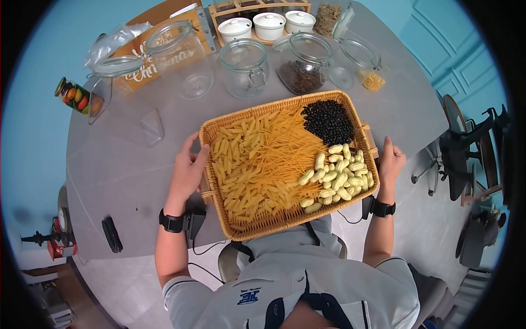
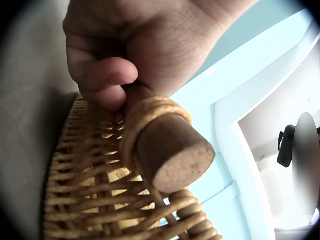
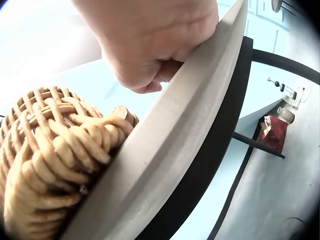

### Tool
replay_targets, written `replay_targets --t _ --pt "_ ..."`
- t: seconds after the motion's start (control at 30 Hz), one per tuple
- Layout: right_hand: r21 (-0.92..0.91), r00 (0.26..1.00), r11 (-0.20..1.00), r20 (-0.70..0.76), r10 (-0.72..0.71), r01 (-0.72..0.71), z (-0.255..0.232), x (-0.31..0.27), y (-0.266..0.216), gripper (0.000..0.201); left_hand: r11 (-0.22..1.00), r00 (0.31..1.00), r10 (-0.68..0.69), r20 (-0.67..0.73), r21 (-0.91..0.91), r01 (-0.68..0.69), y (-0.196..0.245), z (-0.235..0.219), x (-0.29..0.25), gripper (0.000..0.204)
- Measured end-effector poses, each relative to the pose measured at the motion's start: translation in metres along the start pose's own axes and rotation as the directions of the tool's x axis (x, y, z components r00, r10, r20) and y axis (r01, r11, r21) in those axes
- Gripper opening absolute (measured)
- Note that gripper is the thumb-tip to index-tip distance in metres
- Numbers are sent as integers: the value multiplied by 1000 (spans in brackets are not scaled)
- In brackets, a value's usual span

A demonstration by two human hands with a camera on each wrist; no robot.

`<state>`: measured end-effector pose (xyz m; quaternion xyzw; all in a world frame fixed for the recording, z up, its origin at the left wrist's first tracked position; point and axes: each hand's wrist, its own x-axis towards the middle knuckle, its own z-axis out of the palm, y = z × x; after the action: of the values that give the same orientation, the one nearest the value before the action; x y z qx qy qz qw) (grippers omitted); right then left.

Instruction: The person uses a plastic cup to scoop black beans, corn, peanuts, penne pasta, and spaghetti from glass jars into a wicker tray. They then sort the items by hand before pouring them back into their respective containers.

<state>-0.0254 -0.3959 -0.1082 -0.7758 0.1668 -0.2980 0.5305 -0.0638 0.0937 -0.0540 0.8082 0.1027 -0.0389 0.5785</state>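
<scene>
A wicker basket [image 1: 247, 234] sits at the front of the table, its near end over the person's lap. It holds penne [image 1: 237, 156], thin orange noodles [image 1: 285, 142], black beans [image 1: 329, 122] and unshelled peanuts [image 1: 342, 178]. My left hand [image 1: 189, 172] curls its fingers round the wooden handle [image 2: 172, 150] on the basket's left side. At the table's right edge is my right hand [image 1: 392, 160], fingers curled in and thumb upward. In the right wrist view a gap shows between it and the right handle's end [image 3: 122, 114].
Behind the basket stand glass jars [image 1: 244, 71], one with dark contents [image 1: 301, 77], and white lidded pots [image 1: 268, 26] on a rack. A clear jar [image 1: 126, 112] and a jar of colourful pieces [image 1: 74, 96] stand left. A black object [image 1: 112, 234] lies front left.
</scene>
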Motion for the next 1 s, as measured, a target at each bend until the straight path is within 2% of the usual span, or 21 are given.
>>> replay_targets --t 0.1,0.3,0.4,0.5,0.53,0.63,0.73,0.8,0.83,0.9,0.93,0.97,1.0 --pt "112 1000 994 2 13 -13 -2 3 7 52 1000 1000 2 7 13 -2 -1 0 0 50" --pt "128 998 990 17 -54 52 -3 7 19 50 1000 1000 4 3 15 -4 -1 0 0 46" --pt "120 999 992 16 -46 44 -3 5 17 50 1000 1000 -1 12 18 0 0 -1 -1 51" --pt "245 996 968 71 46 -62 -10 7 14 49 999 1000 3 21 33 -4 3 -2 -2 52" --pt "223 994 974 108 14 -38 -15 10 11 48 1000 1000 5 28 25 -6 3 -2 -2 52" --pt "149 969 986 219 -113 81 -47 36 -17 46 1000 999 13 31 7 -13 6 -2 -3 51" --pt "135 910 972 346 -230 194 -74 54 -94 41 999 1000 -3 9 35 3 10 -1 -6 50" --pt "110 837 946 444 -321 304 -77 56 -147 38 996 999 -34 -3 80 34 17 -4 -8 51" --pt "73 768 939 556 -319 337 -79 58 -168 32 981 995 65 -74 189 -50 13 -6 -8 48" --pt "15 656 915 692 -301 404 -53 44 -212 24 890 943 286 -173 412 -194 3 -8 -5 42" --pt "-30 523 785 762 -382 618 -35 39 -232 20 882 935 311 -169 419 -217 10 -10 -8 39" --pt "-52 373 604 827 -420 795 -14 37 -249 20 871 927 338 -164 427 -242 22 -13 -13 35" --pt "-19 305 530 835 -459 848 9 36 -253 22 859 917 366 -156 436 -269 33 -15 -17 32"
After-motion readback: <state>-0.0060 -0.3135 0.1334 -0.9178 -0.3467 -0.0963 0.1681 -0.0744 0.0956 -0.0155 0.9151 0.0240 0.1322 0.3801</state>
